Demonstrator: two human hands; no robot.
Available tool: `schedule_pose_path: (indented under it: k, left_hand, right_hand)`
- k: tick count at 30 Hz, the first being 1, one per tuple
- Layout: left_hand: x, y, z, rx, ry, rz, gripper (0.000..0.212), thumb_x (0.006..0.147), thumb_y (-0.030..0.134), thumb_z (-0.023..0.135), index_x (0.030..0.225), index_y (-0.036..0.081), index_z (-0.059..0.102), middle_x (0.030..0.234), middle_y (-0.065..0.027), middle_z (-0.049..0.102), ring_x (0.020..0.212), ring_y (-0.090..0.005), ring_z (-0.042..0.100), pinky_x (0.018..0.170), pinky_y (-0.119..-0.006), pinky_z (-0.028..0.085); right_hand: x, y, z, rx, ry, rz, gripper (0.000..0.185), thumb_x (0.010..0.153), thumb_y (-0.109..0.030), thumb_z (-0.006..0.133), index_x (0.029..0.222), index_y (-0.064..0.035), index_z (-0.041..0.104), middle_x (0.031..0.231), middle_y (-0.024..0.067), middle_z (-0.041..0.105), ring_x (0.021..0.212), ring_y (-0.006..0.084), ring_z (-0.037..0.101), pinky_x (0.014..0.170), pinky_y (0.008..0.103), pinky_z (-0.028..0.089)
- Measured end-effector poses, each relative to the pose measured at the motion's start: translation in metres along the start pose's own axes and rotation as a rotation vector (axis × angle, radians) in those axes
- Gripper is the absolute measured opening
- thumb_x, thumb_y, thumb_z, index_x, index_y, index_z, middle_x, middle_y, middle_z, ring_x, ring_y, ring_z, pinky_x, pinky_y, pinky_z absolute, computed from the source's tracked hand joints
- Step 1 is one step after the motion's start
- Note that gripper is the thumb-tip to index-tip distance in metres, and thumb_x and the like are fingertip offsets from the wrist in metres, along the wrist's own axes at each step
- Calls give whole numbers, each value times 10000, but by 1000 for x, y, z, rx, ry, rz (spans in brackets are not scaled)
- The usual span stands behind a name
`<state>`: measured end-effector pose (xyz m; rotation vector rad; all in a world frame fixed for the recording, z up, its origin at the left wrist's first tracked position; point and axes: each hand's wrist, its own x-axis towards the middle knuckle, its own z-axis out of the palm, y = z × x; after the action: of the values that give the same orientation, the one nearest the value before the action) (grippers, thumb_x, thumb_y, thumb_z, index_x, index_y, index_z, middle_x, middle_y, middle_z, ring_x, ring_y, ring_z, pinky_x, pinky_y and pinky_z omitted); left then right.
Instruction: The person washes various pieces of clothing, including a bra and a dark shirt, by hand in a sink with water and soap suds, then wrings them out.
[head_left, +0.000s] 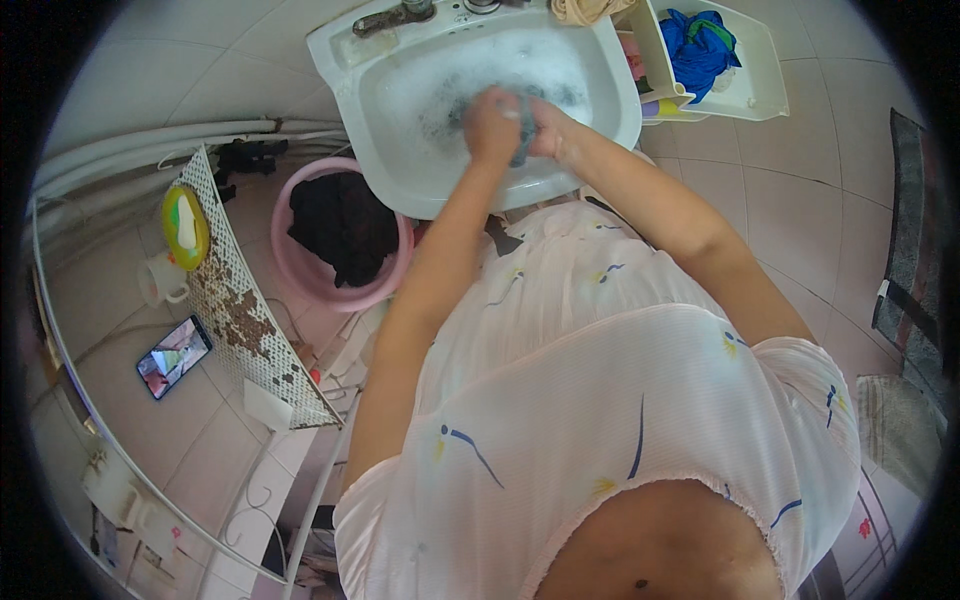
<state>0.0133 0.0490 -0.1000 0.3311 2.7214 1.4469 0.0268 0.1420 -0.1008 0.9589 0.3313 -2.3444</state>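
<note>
Both my hands are together over the front of a white ceramic sink, which holds sudsy water. My left hand is closed on a wet grey-blue cloth. From the other side my right hand grips the same cloth, its fingers partly hidden behind it. The cloth hangs bunched between the two hands. Blur hides its exact kind. Dark patches show in the foam around the hands.
A pink basin with dark clothing stands left of the sink. On the rusty perforated shelf is a yellow soap dish. At right, a cream drawer holds blue fabric. A metal faucet tops the sink.
</note>
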Motion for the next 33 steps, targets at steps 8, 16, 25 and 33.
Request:
schedule_pose_path:
  k: [8,16,25,33]
  left_hand:
    - [10,-85,-35,225,-59,-438,319,660,314,511,824,41,519,824,-170,519,787,-305,483,682,-365,372]
    - [-25,56,-30,-274,-364,-73,387,611,333,568,808,2,538,730,-170,538,692,-251,527,619,-323,394]
    - [18,-6,-27,208,-109,-131,260,706,263,407,715,27,513,752,-182,520,722,-324,491,644,-398,376]
    - [-1,-57,-23,-48,-107,-536,364,670,276,507,883,-18,484,793,-165,529,763,-264,499,671,-346,381]
  right_hand:
    - [-12,-16,-5,40,323,-102,353,693,-214,549,919,19,410,939,147,450,882,244,447,831,386,329]
    - [3,0,-33,-256,-87,-274,353,767,-279,404,1034,-52,360,1023,139,406,947,249,407,771,408,365]
    - [-1,6,2,-105,72,-145,257,795,-207,341,985,-39,388,1020,107,426,927,235,429,760,401,379]
    - [-26,-17,-31,50,274,24,422,725,-242,475,971,74,342,997,183,414,923,284,420,781,419,361]
